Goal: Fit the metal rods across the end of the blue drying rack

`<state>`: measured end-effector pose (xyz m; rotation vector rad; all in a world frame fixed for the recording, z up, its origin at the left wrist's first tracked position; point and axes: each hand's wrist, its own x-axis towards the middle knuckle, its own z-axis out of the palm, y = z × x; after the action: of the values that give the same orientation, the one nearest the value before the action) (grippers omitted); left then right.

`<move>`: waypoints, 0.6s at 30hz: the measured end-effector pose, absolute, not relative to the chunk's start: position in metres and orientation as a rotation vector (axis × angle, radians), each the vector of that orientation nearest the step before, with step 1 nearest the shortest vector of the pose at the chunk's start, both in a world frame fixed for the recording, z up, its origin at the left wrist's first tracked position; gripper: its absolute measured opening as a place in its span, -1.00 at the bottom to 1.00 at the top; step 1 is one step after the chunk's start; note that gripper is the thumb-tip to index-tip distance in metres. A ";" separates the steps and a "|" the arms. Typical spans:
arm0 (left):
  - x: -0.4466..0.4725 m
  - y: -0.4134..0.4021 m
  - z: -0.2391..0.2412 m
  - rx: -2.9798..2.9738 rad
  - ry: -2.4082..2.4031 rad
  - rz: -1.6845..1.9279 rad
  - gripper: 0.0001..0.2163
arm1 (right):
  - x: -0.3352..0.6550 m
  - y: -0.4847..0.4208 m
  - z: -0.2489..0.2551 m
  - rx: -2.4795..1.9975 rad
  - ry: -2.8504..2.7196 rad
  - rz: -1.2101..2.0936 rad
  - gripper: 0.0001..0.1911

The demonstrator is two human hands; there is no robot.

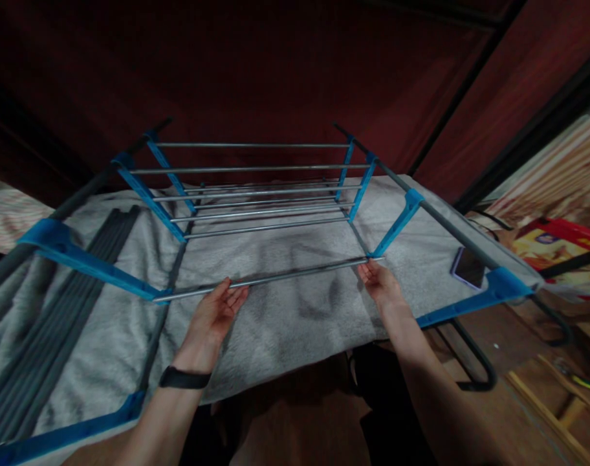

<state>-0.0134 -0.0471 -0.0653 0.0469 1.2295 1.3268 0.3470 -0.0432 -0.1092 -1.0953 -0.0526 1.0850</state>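
A metal rod lies across the near end of a drying rack with blue plastic brackets and grey tubes. My left hand is under the rod, palm up, fingers curled loosely round it. My right hand pinches the rod's right end where it meets a blue bracket. Several other rods sit fixed between the brackets farther back. A black band is on my left wrist.
The rack stands over a grey blanket on a bed. Loose dark tubes lie on the left. A phone rests on the blanket at right. A red and yellow box and wooden slats are at the right.
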 end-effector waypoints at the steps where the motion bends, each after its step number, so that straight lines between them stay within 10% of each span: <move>1: -0.012 -0.047 -0.066 0.053 1.234 1.320 -0.77 | 0.347 -0.043 -0.109 -1.095 -0.052 1.084 -0.80; 18: -0.012 -0.051 -0.072 0.080 1.212 1.260 -0.78 | 0.342 -0.048 -0.107 -1.106 -0.036 1.072 -0.82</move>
<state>-0.0115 -0.0512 -0.0721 0.0803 1.2125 1.2599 0.3422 -0.0476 -0.1072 -1.1057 -0.0365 1.0721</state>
